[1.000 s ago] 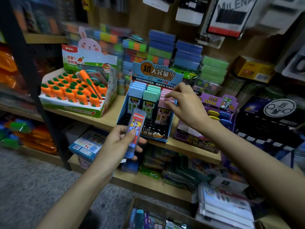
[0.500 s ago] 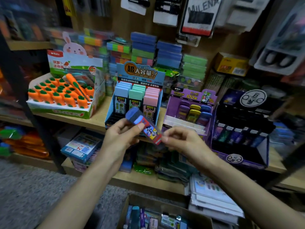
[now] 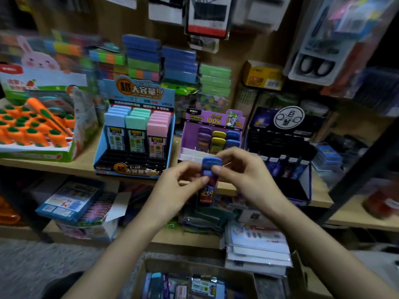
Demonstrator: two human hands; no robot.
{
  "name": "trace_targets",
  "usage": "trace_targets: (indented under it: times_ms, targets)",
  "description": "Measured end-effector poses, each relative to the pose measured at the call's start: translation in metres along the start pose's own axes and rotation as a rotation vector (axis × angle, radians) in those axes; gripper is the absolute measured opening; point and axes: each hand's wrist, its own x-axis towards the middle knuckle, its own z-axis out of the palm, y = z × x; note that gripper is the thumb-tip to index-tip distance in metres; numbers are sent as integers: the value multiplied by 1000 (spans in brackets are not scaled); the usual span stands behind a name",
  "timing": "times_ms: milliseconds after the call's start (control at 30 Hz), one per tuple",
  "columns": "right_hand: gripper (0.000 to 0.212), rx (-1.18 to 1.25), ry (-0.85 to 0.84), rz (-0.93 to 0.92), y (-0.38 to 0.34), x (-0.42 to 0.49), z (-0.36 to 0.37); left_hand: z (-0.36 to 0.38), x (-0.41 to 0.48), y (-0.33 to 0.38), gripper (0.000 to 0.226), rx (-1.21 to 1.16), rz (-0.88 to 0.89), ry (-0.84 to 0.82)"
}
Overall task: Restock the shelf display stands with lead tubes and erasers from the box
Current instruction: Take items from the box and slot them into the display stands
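Both my hands hold one blue-capped lead tube (image 3: 209,182) with a red printed label, upright in front of the purple display stand (image 3: 210,134). My left hand (image 3: 179,190) pinches its left side. My right hand (image 3: 244,178) grips the top right, a fingertip over the cap. The purple stand holds purple, yellow and blue tubes in its back rows. To its left the blue display stand (image 3: 136,134) carries blue, green and pink lead tubes, with black slots in front. At the bottom stands the cardboard box (image 3: 194,283) holding more stock.
A carrot-eraser tray (image 3: 36,130) fills the shelf's left end. A dark display stand (image 3: 282,156) with small tubes is to the right. Stacked eraser blocks (image 3: 164,61) line the back. Packets and booklets (image 3: 257,247) crowd the lower shelf.
My right hand left the blue stand and joined my left hand on the tube. Both hands carried it rightward, turning it upright in front of the purple stand.
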Motion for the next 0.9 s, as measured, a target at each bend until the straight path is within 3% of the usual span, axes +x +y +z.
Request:
trace_targets:
  times_ms: [100,233,500,733,900]
  targets:
    - [20,-73,136,-16,6,17,-32,-2,10,-13,40,627,172,5]
    - [15,-202,225,-40,15,48,-64,-7,22,-28,59,821,146,-68]
    - [12,-531,213,-159,40,88,-69,-1,28,-46,51,859,123,-86]
    - [28,-1038,119,-267,59,94,-59,-2,29,-48,48,823,134,-91]
    - [31,-1185,81,-217,56,89,-54,-6,25,-43,48,801,190,-158]
